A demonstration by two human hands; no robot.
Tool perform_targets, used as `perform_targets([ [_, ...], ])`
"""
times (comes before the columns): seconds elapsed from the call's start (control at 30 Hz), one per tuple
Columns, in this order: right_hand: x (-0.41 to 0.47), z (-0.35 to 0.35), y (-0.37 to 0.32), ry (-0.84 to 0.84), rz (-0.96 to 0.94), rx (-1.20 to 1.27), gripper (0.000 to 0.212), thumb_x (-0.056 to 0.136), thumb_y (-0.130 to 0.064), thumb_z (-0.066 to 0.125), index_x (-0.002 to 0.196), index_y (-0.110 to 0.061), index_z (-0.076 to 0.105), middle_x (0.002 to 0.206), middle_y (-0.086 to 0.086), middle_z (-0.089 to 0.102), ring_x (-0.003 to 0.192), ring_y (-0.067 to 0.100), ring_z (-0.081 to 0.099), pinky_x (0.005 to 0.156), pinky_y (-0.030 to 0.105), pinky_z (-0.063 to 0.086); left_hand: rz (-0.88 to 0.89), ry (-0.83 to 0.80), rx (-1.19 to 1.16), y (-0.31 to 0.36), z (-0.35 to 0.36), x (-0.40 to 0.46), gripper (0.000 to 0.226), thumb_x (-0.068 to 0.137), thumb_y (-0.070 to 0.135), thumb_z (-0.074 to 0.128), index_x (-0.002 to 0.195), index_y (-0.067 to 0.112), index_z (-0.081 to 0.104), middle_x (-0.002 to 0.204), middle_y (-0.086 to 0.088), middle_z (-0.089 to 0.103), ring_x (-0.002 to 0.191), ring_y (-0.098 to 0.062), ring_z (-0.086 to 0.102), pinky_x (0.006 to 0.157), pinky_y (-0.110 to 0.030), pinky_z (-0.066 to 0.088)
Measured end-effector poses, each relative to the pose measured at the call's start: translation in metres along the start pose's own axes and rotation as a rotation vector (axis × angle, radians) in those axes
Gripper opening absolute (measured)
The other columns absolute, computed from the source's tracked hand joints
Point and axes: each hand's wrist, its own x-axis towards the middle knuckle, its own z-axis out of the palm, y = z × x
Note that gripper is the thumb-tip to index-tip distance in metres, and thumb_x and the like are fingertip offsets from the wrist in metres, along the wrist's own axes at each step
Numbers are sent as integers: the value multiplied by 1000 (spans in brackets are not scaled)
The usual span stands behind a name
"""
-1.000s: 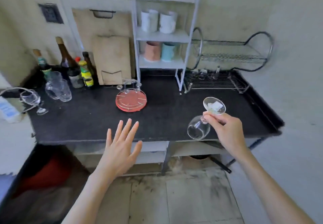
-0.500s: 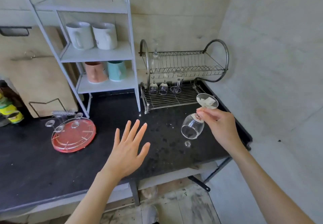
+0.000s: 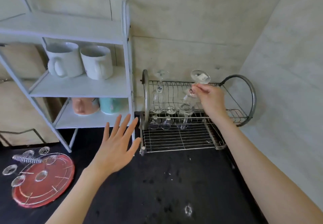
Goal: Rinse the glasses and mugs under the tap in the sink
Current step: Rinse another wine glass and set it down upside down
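Right hand [image 3: 212, 98] pinches the stem of an inverted wine glass [image 3: 189, 99] over the dish rack [image 3: 180, 140], beside another glass [image 3: 159, 92]. Left hand [image 3: 117, 147] hovers spread above the surface [image 3: 174, 188]. Lowering carelessly could knock neighbouring glasses or catch the wires.

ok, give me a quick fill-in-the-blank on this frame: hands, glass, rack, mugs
1. The right hand pinches the wine glass by its ____, bowl downward.
2. The glass is held over the ____ tier of the metal dish rack.
3. The left hand holds ____, fingers spread above the black counter.
4. Two white mugs stand on the shelf ____ the pink and teal ones.

Missing words: stem; upper; nothing; above
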Motion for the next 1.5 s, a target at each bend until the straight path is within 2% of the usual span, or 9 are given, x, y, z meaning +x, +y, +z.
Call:
perform_targets([
  [0.23,59,44,42,-140,43,-57,25,89,-19,60,108,-6,68,103,7,71,79,8,61,66,3,37,-149,-17,32,-10,7,8,79,66,75,-21,137,39,-23,152,10,-23,135,-12,-33,110,-38,-21],
  [0.33,68,60,58,-190,67,-49,25,89,-21,60,107,-7,68,97,9,72,49,0,51,51,4,39,-205,-24,32,-8,8,8,83,61,74,-30,137,39,-23,151,10,-24,134,-12,-35,110,-39,-20],
  [0.53,73,72,76,-232,43,-52,26,89,-22,59,109,-7,67,101,9,71,36,-8,45,52,10,34,-268,-19,11,1,12,13,86,60,76,-30,138,39,-19,153,9,-20,135,-12,-33,111,-39,-20],
  [0.6,77,74,78,-267,46,-33,26,89,-21,59,110,-8,67,111,7,69,45,-10,49,59,11,37,-284,-15,18,5,13,15,85,61,76,-29,137,39,-20,153,9,-21,135,-12,-33,111,-40,-20],
  [0.73,77,74,75,-302,76,15,27,90,-18,58,113,-6,65,119,7,65,106,13,60,93,16,37,-314,-14,7,14,15,14,75,71,69,-10,139,38,-17,153,9,-20,135,-12,-32,113,-41,-18],
  [0.87,74,72,78,-338,103,41,32,91,-22,57,118,-8,62,123,5,62,110,10,55,91,16,34,-332,5,26,20,16,10,76,73,65,-9,143,36,-12,153,9,-19,136,-12,-31,113,-41,-17],
  [1.03,62,58,75,-350,108,-8,50,91,-33,54,134,-8,46,137,6,50,124,18,48,105,33,37,-341,54,42,23,14,2,82,72,73,-11,145,34,-9,153,9,-16,138,-13,-28,113,-40,-17],
  [1.23,-28,38,44,-403,-377,-150,51,92,-42,47,136,-16,44,141,1,45,133,16,38,110,30,24,-427,51,-22,25,23,-36,83,68,79,-13,141,40,-13,154,10,-14,138,-11,-27,113,-40,-16],
  [1.5,-93,94,-45,-538,-859,-283,66,88,-55,36,142,-17,30,150,11,30,139,25,26,112,51,16,-516,278,193,-17,-55,-109,67,83,62,8,145,36,0,156,5,0,142,-17,-14,114,-46,-12],
])
